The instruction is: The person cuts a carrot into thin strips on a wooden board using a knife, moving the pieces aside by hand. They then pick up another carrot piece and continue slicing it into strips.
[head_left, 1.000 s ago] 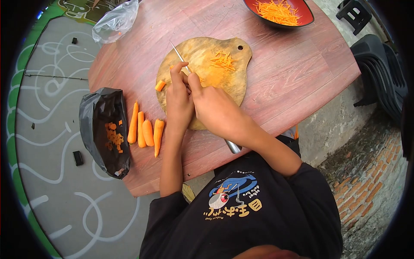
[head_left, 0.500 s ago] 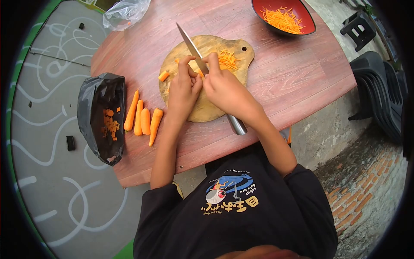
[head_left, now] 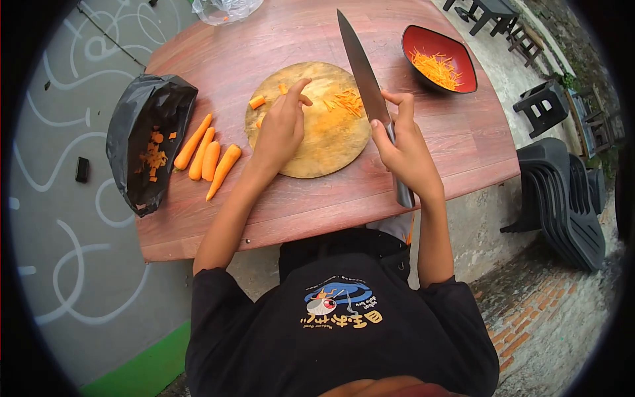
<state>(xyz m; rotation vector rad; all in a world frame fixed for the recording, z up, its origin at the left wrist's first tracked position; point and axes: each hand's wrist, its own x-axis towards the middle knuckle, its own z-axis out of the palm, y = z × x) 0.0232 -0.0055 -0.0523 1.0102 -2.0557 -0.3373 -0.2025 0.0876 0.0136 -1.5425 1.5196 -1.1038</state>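
The knife [head_left: 365, 73] is in my right hand [head_left: 407, 149], blade pointing up and away at the right edge of the round wooden board [head_left: 317, 155]. My thumb and fingers are around its handle end, with the index finger raised. My left hand [head_left: 281, 129] is over the board's left part, fingers apart and partly bent, with nothing visible in it. A short carrot piece [head_left: 256, 102] lies left of its fingertips. Thin carrot strips [head_left: 346, 102] form a small pile on the board's right side.
Several whole peeled carrots [head_left: 223, 172] lie left of the board, beside a black plastic bag [head_left: 122, 122] with carrot scraps. A red bowl [head_left: 460, 56] of carrot strips stands at the right. A clear bag [head_left: 228, 10] is at the far edge. Stacked dark chairs [head_left: 562, 198] stand beyond the table.
My hands have moved apart. The knife has gone from between them over the board to the right with my right hand, and my left fingers have spread. The view has shifted.
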